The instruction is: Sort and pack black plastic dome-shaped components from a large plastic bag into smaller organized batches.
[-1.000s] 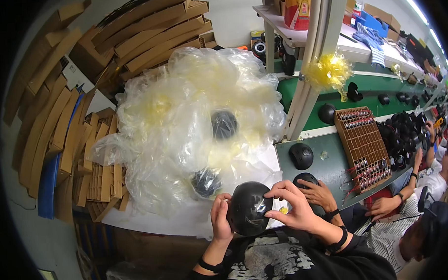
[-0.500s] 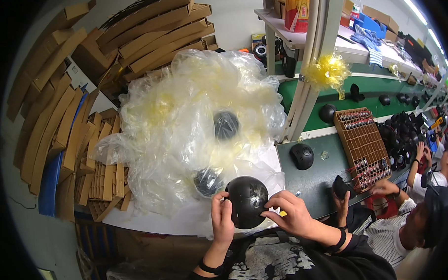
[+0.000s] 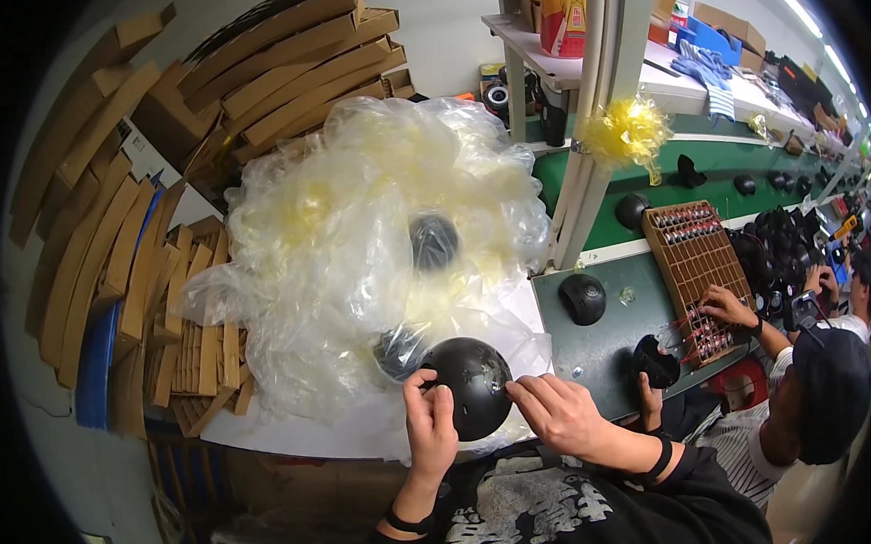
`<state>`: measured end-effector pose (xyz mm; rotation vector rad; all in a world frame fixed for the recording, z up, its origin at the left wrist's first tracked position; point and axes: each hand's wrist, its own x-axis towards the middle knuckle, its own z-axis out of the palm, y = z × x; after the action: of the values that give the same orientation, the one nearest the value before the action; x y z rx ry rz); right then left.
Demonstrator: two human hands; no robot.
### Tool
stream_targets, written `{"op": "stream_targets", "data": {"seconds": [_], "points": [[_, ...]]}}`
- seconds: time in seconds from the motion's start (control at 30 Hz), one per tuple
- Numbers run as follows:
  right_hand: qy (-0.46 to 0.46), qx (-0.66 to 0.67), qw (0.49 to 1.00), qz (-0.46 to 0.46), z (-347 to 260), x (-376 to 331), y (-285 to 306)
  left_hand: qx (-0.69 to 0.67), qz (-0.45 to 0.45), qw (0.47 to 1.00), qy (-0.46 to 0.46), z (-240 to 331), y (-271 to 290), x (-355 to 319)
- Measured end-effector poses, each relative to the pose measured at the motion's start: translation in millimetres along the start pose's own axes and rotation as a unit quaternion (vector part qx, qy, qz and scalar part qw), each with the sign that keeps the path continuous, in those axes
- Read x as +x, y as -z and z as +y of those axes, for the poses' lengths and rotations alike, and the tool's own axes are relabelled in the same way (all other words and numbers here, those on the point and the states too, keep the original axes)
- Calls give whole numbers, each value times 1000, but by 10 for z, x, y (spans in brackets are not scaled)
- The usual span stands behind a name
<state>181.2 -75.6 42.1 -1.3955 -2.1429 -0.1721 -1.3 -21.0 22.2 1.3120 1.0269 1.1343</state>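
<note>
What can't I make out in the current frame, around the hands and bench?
All in the head view:
- Dome: underside hidden by its own upturned surface.
- Right hand: too small to tell whether the fingertips pinch the dome or something on it.
- Wrapped ball: blurred by plastic, partly hidden by the dome.
- Co-worker's hand at the tray: anything between its fingers is too small.

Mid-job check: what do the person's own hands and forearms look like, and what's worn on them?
The left hand and right hand are ungloved. The left wristband and right wristband are black, as are the sleeves, which end short of them.
</note>
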Motion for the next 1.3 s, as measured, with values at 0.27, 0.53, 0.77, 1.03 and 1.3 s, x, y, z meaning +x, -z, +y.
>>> {"op": "stream_targets", "data": {"seconds": [0.27,0.53,0.77,1.03,1.3], "points": [[-119,288,949,37,88,148,97,-39,13,999,-18,41,27,4],[-125,375,918,15,43,178,233,-93,15,995,13,149,59,-29],[-109,358,927,28,-7,137,172,-122,25,992,-25,231,-42,24],[26,99,991,83,-67,4,-6,-73,41,994,-69,126,-80,38],[-140,344,925,85,-87,59,-137,-55,100,988,-107,-47,-115,170]]}}
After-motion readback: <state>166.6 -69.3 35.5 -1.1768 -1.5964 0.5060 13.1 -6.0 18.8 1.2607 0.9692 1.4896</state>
